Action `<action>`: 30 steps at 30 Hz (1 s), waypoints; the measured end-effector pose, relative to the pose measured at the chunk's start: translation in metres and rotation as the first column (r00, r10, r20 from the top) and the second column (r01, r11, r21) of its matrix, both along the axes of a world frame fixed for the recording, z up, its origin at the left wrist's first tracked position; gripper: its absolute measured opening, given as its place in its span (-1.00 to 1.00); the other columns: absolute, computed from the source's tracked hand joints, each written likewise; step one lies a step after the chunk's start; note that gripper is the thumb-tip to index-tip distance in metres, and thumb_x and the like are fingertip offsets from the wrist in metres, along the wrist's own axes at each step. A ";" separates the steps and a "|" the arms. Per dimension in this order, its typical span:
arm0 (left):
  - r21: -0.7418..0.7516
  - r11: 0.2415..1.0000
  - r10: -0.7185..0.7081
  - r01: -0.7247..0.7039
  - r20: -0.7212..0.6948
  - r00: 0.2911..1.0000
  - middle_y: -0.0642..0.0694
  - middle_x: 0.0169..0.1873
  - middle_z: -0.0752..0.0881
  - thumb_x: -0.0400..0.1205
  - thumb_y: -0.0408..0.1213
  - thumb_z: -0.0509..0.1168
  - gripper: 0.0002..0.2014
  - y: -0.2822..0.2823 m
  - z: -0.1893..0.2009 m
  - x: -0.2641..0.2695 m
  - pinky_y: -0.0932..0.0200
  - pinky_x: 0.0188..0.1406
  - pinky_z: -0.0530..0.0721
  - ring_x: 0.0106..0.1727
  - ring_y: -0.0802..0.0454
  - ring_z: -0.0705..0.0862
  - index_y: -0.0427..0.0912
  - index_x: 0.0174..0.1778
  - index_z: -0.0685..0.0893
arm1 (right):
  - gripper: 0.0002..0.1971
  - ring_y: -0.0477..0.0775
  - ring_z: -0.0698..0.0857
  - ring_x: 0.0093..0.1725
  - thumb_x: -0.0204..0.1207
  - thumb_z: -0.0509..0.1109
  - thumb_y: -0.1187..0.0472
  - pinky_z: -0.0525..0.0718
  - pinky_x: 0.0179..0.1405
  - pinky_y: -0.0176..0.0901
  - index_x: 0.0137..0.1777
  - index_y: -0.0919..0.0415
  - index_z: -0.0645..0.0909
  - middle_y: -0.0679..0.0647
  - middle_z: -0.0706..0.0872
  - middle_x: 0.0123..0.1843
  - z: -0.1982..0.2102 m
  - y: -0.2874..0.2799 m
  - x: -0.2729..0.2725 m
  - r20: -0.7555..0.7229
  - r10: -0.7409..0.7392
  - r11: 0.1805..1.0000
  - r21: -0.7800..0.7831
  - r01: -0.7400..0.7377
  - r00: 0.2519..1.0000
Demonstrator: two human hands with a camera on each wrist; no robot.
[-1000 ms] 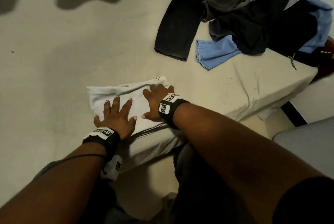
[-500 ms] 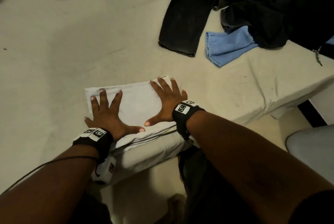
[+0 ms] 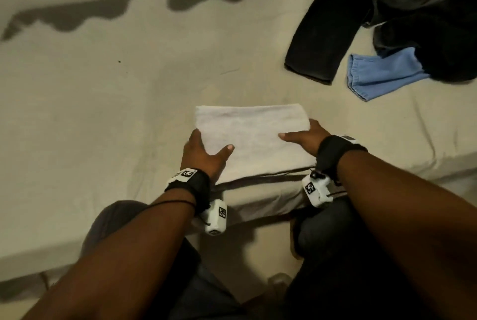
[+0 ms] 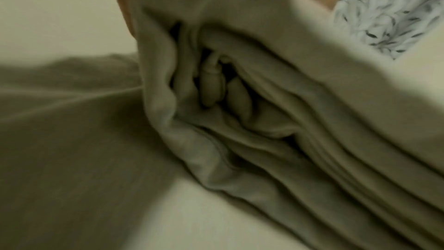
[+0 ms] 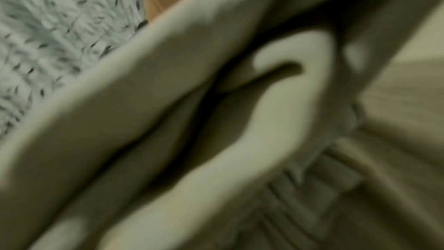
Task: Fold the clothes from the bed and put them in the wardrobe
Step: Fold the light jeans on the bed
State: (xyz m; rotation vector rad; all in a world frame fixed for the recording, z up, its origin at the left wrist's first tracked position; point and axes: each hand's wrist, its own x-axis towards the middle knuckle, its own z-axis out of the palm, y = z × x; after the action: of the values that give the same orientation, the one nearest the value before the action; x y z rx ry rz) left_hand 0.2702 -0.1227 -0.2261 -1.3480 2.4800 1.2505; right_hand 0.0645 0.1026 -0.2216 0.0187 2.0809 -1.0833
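Observation:
A folded white garment (image 3: 251,136) lies near the front edge of the bed (image 3: 103,126). My left hand (image 3: 204,152) grips its left side, thumb on top and fingers hidden underneath. My right hand (image 3: 304,136) grips the right side the same way, thumb lying across the top. The left wrist view shows the garment's stacked folded layers (image 4: 240,111) from the side, and a blurred fold (image 5: 216,102) fills the right wrist view. Whether the garment is off the sheet I cannot tell.
A heap of dark clothes (image 3: 413,15) lies at the bed's far right, with a black trouser leg (image 3: 325,33) and a blue garment (image 3: 379,74) sticking out. The bed's front edge (image 3: 258,206) runs just under my wrists. My knees are below it.
Both hands were pressing flat on top of the garment. Now they have slid to its two sides and taken hold, thumbs on top, fingers under.

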 end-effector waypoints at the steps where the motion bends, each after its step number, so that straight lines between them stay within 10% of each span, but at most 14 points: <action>1: 0.120 0.989 0.090 -0.090 0.006 0.996 -0.08 0.64 0.46 0.29 0.47 0.48 0.14 -0.002 0.003 0.007 0.01 0.58 0.47 0.58 -0.14 0.50 -0.07 0.71 0.30 | 0.09 0.23 0.71 0.37 -0.01 0.83 -0.18 0.63 0.45 0.13 0.54 0.25 0.56 0.10 0.74 0.37 0.005 0.004 0.005 0.071 -0.060 0.995 -0.070 0.065 0.996; 6: 0.639 0.735 0.325 -0.225 -0.041 0.945 -0.27 0.00 0.86 0.54 -0.14 0.56 -0.62 -0.025 0.048 0.038 0.05 -0.07 0.79 -0.14 -0.14 0.85 -0.36 0.14 0.78 | -0.51 0.42 0.73 0.25 0.47 0.49 0.21 0.61 0.46 0.28 0.41 0.34 0.68 0.29 0.76 0.30 0.062 0.011 0.051 0.286 -0.124 0.938 -0.279 0.206 0.950; 9: 0.618 0.776 0.247 -0.124 -0.117 0.962 -0.09 -0.20 0.85 0.63 -0.32 0.46 -0.92 -0.032 0.071 0.066 0.20 -0.24 0.71 -0.16 -0.03 0.82 -0.22 0.00 0.75 | -0.52 0.46 0.72 0.29 0.48 0.43 0.30 0.63 0.39 0.36 0.43 0.28 0.66 0.31 0.77 0.30 0.075 0.010 0.084 0.336 -0.095 0.907 -0.359 0.221 0.937; 12: 0.676 0.737 0.257 -0.028 -0.241 0.936 -0.26 0.19 0.80 0.37 -0.38 0.52 -0.49 -0.038 0.080 0.091 -0.15 0.24 0.73 0.26 -0.32 0.74 -0.24 0.29 0.71 | -0.51 0.52 0.72 0.29 0.47 0.43 0.37 0.62 0.36 0.48 0.43 0.29 0.63 0.39 0.72 0.36 0.083 0.003 0.112 0.310 -0.067 0.882 -0.427 0.202 0.948; 17: 0.708 0.679 0.216 0.194 -0.446 0.869 -0.24 0.26 0.78 0.38 -0.46 0.40 -0.36 -0.049 0.091 0.124 -0.08 0.06 0.82 0.22 -0.25 0.79 -0.19 0.46 0.59 | -0.57 0.50 0.69 0.28 0.40 0.48 0.21 0.55 0.46 0.43 0.28 0.30 0.70 0.38 0.71 0.34 0.100 -0.004 0.131 0.404 -0.035 0.890 -0.404 0.212 0.914; 21: 0.661 0.707 0.248 0.251 -0.564 0.787 -0.21 0.17 0.82 0.29 -0.53 0.47 -0.35 -0.066 0.096 0.138 -0.02 0.08 0.80 0.18 -0.19 0.81 -0.26 0.37 0.64 | -0.24 0.49 0.75 0.21 0.08 0.74 0.17 0.62 0.41 0.38 0.31 0.45 0.66 0.38 0.76 0.26 0.106 -0.010 0.146 0.355 -0.045 0.830 -0.506 0.232 0.934; 25: 0.236 0.971 0.198 -0.030 -0.735 0.648 0.00 0.09 0.81 0.25 -0.52 0.55 -0.35 -0.076 0.108 0.122 0.09 0.10 0.70 0.10 0.12 0.75 -0.26 0.32 0.67 | -0.72 0.18 0.82 0.10 0.47 0.52 0.48 0.76 0.23 0.17 0.14 0.22 0.76 0.14 0.87 0.06 0.118 -0.033 0.163 -0.045 -0.273 0.724 -0.667 0.174 0.961; 30: 0.054 0.968 0.172 -0.244 -0.851 0.497 0.16 0.46 0.53 0.61 -0.43 0.44 -0.39 -0.070 0.127 0.109 0.37 0.21 0.62 0.29 0.32 0.61 0.05 0.55 0.46 | -0.62 -0.03 0.80 0.13 0.39 0.56 0.52 0.73 0.24 -0.11 0.18 0.25 0.73 -0.04 0.85 0.05 0.132 -0.058 0.162 -0.403 -0.334 0.677 -0.731 -0.081 0.852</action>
State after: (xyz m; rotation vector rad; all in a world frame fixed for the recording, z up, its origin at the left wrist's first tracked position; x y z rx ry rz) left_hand 0.3794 -0.1922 -0.0988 -1.2426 2.9963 2.4012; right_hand 0.2260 0.0449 -0.0897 -0.5900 1.9255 -2.1505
